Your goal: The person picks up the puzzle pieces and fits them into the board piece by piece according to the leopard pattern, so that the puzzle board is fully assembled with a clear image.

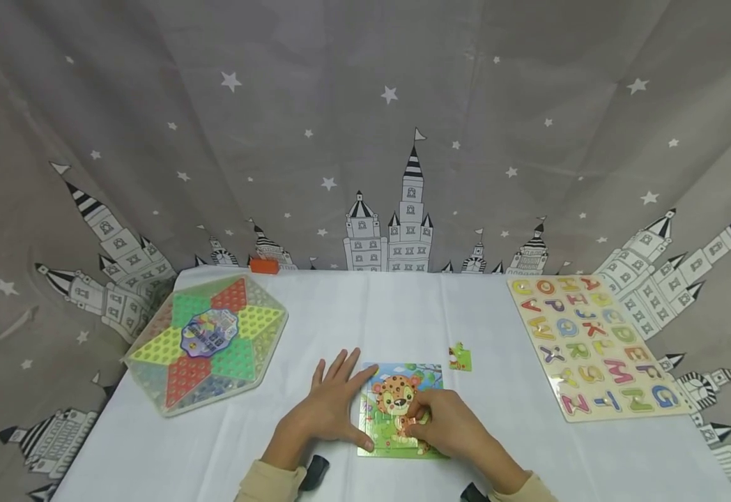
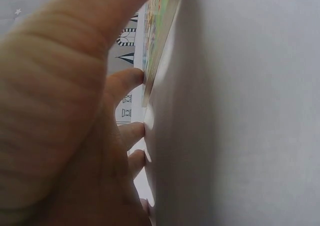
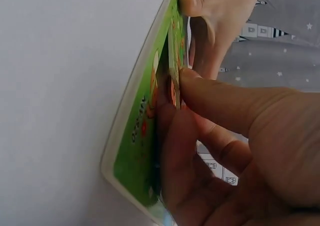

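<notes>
A jigsaw puzzle point(image 1: 385, 452) with a cartoon leopard on a green and blue scene lies flat on the white cloth. My left hand point(image 1: 327, 411) spreads over its left side, thumb and index fingertip resting at the puzzle's edge, the other fingers on the cloth. With thumb and fingers, my right hand point(image 1: 449, 427) pinches a puzzle piece point(image 3: 174, 61) over the lower right of the picture. In the right wrist view that piece stands raised at an angle above the green frame. One loose green puzzle piece point(image 1: 462, 360) lies just beyond the puzzle's upper right corner.
A hexagonal star-patterned marble game board point(image 1: 265, 348) lies at the left. To the right is a wooden alphabet board point(image 1: 562, 383) with colourful letters. A small orange block point(image 1: 264, 266) sits at the back edge, before a grey castle-print curtain point(image 1: 352, 84).
</notes>
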`<state>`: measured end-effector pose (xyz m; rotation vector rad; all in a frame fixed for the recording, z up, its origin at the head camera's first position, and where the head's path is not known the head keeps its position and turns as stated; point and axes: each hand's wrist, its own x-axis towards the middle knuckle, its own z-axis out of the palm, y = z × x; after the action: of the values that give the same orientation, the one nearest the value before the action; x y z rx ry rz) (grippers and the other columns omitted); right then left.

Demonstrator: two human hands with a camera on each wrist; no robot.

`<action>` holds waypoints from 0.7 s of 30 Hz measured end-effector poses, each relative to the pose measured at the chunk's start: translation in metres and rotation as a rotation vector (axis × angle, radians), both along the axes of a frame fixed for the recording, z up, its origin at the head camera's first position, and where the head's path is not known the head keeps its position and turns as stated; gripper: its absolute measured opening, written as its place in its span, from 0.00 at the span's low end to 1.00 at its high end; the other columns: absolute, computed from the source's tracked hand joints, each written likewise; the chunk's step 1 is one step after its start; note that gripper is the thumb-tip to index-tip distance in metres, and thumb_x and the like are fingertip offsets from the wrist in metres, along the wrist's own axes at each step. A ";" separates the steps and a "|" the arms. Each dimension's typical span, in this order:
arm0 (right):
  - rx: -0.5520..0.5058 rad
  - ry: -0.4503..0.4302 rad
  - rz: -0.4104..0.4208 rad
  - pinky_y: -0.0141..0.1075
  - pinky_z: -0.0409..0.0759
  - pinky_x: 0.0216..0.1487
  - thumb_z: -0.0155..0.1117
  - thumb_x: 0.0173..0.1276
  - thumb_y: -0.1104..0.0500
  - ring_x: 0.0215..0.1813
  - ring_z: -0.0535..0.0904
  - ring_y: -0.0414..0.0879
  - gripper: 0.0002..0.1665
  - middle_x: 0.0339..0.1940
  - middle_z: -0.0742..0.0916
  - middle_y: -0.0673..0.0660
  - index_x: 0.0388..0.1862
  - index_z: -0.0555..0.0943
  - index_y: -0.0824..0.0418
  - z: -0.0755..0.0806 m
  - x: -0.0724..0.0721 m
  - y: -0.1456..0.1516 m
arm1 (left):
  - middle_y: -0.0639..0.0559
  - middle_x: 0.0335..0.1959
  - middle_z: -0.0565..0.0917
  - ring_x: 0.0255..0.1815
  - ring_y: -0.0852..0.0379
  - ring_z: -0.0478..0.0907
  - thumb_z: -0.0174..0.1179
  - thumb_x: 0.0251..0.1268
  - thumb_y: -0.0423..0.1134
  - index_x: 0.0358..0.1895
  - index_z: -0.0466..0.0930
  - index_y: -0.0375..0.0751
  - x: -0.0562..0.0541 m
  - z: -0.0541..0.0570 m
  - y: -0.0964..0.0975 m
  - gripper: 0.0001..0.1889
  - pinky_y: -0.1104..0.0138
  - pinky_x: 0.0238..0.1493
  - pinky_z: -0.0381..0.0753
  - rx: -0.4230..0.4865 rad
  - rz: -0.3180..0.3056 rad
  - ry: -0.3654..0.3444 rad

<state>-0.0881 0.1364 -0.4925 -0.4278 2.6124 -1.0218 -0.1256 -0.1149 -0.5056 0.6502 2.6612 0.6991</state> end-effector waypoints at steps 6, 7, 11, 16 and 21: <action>0.072 0.040 -0.025 0.34 0.74 0.35 0.82 0.54 0.53 0.34 0.75 0.38 0.11 0.32 0.82 0.44 0.28 0.84 0.49 0.004 0.002 -0.005 | 0.37 0.84 0.49 0.85 0.33 0.41 0.84 0.23 0.67 0.79 0.63 0.54 0.000 0.000 0.000 0.67 0.30 0.78 0.36 0.005 0.004 -0.002; 0.078 0.039 -0.027 0.34 0.74 0.34 0.82 0.54 0.53 0.34 0.74 0.38 0.11 0.32 0.82 0.44 0.28 0.84 0.49 0.005 0.002 -0.006 | 0.37 0.84 0.50 0.85 0.33 0.42 0.84 0.23 0.66 0.79 0.63 0.53 0.001 0.000 0.000 0.67 0.30 0.78 0.36 0.004 0.005 -0.001; 0.100 0.036 -0.036 0.33 0.72 0.31 0.82 0.53 0.53 0.31 0.73 0.38 0.13 0.31 0.81 0.45 0.27 0.82 0.50 0.006 0.003 -0.008 | 0.38 0.84 0.50 0.85 0.34 0.42 0.84 0.23 0.66 0.78 0.63 0.54 0.001 0.000 0.000 0.67 0.30 0.79 0.36 0.005 0.008 0.004; 0.133 0.027 -0.057 0.32 0.70 0.29 0.82 0.53 0.52 0.29 0.72 0.39 0.15 0.30 0.80 0.45 0.27 0.81 0.50 0.007 0.005 -0.010 | 0.37 0.84 0.49 0.85 0.33 0.41 0.85 0.23 0.65 0.78 0.63 0.53 0.001 0.001 0.000 0.67 0.30 0.78 0.35 0.016 0.004 -0.001; 0.163 0.046 -0.068 0.32 0.66 0.25 0.81 0.55 0.53 0.27 0.70 0.40 0.17 0.29 0.78 0.46 0.28 0.76 0.50 0.008 0.009 -0.014 | 0.37 0.84 0.50 0.85 0.33 0.41 0.85 0.24 0.65 0.78 0.63 0.53 0.002 0.002 0.000 0.67 0.30 0.78 0.35 0.011 0.002 0.005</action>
<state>-0.0795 0.1228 -0.4844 -0.3292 2.7419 -0.8203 -0.1240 -0.1148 -0.5038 0.6538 2.6647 0.7142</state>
